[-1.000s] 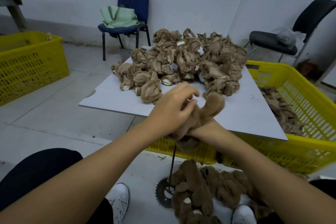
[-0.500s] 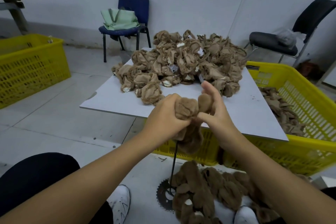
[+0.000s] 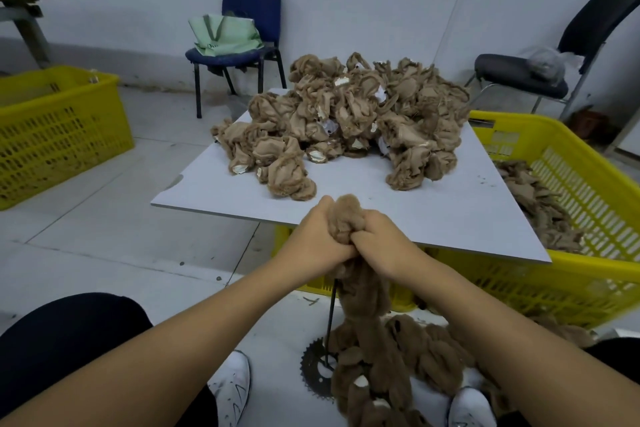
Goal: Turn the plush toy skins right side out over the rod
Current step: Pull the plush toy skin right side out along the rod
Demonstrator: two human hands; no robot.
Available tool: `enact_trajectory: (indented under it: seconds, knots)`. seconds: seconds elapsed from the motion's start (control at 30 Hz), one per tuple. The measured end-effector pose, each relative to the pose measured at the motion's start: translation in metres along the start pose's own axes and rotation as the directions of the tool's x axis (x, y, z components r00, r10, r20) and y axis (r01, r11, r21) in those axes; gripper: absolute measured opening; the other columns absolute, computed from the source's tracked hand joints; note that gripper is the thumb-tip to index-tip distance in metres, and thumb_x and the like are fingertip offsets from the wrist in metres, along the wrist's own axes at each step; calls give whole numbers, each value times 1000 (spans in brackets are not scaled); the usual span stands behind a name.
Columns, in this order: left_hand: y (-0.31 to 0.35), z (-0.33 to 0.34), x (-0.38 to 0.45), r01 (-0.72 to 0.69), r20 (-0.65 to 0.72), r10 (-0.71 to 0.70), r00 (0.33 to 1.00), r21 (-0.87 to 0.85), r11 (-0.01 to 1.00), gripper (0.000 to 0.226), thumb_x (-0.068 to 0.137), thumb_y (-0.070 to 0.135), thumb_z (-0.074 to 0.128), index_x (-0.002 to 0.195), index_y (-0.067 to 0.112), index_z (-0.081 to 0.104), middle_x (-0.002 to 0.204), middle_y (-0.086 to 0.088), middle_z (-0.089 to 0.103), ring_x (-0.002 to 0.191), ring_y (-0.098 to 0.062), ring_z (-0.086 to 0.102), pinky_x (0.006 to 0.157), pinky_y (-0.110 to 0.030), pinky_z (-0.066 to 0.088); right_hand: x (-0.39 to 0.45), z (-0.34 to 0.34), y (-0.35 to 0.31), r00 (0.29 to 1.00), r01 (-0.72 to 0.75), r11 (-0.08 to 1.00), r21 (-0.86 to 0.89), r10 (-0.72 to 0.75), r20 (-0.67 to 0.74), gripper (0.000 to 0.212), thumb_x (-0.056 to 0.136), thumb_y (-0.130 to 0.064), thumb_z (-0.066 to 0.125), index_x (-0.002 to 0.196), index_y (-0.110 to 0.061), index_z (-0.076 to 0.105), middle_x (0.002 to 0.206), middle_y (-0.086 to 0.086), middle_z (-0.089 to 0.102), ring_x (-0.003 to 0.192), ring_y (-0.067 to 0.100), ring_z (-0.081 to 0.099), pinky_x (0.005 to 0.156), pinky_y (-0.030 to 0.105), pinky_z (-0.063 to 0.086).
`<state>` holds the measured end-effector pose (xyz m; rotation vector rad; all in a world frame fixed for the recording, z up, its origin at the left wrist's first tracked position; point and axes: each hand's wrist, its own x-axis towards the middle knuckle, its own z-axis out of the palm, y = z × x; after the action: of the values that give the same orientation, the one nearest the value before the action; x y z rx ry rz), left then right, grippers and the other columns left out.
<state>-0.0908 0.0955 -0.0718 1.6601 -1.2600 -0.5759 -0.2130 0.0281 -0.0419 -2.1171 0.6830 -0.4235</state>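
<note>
A fuzzy brown plush skin (image 3: 346, 218) is bunched between both fists above a thin black rod (image 3: 331, 312). My left hand (image 3: 317, 237) grips its left side and my right hand (image 3: 375, 239) grips its right side, knuckles nearly touching. The lower part of the skin hangs down past the rod, whose top is hidden inside it. The rod stands on a black toothed disc (image 3: 317, 369) on the floor. A pile of inside-out tan skins (image 3: 349, 121) lies on the white board (image 3: 450, 215). Turned fuzzy skins (image 3: 408, 360) are heaped by my feet.
A yellow crate (image 3: 585, 274) with more skins supports the board at the right. Another yellow crate (image 3: 52, 128) stands at the far left. A blue chair (image 3: 242, 45) with a green bag and a black chair (image 3: 540, 69) stand by the wall. My white shoes (image 3: 232, 388) flank the disc.
My hands have closed together and moved down, pulling the skin over the rod. The fuzzy lump that stood above my fingers is now squeezed between both fists, and more fabric hangs below.
</note>
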Motion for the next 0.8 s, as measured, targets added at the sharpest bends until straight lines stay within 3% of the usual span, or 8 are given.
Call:
enact_trajectory:
  seconds: [0.17, 0.3, 0.37, 0.5, 0.6, 0.63, 0.73, 0.8]
  knots:
    - [19, -12, 9, -132, -85, 151, 985, 195, 972, 32, 66, 32, 64, 89, 30, 42, 79, 4, 52, 73, -22, 57, 61, -52, 50, 10, -11, -11, 993, 37, 999, -14, -38, -109, 6, 64, -17, 44, 65, -19, 50, 65, 4, 56, 63, 23, 55, 54, 37, 42]
    - [-1, 11, -10, -231, -14, 276, 961, 507, 831, 27, 77, 8, 64, 87, 18, 40, 89, 4, 35, 81, -24, 45, 59, -37, 32, -3, 8, 12, 998, -43, 999, 13, 44, -54, 37, 73, 10, 48, 60, -25, 48, 61, 0, 54, 63, 20, 55, 55, 32, 41]
    - [-1, 15, -15, -311, -46, 412, 910, 579, 753, 32, 73, 0, 67, 96, 7, 45, 93, -3, 34, 81, -23, 41, 60, -31, 28, -6, 10, 13, 991, 33, 996, 82, -22, -134, 42, 67, 13, 47, 55, -27, 48, 59, -6, 54, 62, 16, 54, 56, 34, 41]
    - [21, -1, -13, -452, -214, 641, 737, 549, 703, 34, 69, 9, 53, 98, 16, 37, 99, -12, 40, 84, -24, 39, 63, -33, 36, -7, -4, -8, 905, 348, 938, 0, -336, -260, 32, 52, 4, 46, 68, -22, 52, 78, -9, 57, 77, 8, 53, 66, 30, 45]
    - [27, -7, -14, -500, -179, 769, 613, 665, 554, 38, 69, 12, 51, 106, 12, 38, 110, -10, 36, 89, -27, 40, 66, -42, 49, -7, -5, -12, 870, 410, 911, -47, -406, -280, 55, 63, 11, 55, 81, -41, 56, 90, -19, 58, 95, 14, 56, 83, 28, 47]
    - [26, -8, -13, -501, -143, 792, 593, 704, 503, 45, 68, 8, 59, 108, 10, 39, 111, -9, 34, 89, -28, 40, 65, -43, 52, -4, -5, -10, 883, 393, 919, -30, -387, -266, 51, 68, 12, 59, 85, -36, 59, 92, -13, 60, 96, 20, 58, 82, 33, 50]
    - [17, -4, -13, -441, -57, 747, 662, 777, 450, 74, 55, -1, 78, 116, 9, 38, 112, -11, 32, 90, -32, 40, 65, -46, 53, 2, 0, 1, 946, 267, 963, 36, -254, -203, 18, 78, 3, 60, 79, -15, 63, 81, 6, 64, 81, 27, 65, 72, 45, 56]
    - [11, 2, -17, -410, -54, 669, 741, 753, 515, 72, 61, -1, 70, 123, 12, 37, 115, -13, 34, 91, -38, 48, 64, -49, 53, 6, 9, 11, 987, 84, 992, 94, -70, -148, 26, 86, 2, 54, 73, -20, 59, 74, 1, 61, 75, 21, 63, 77, 49, 54]
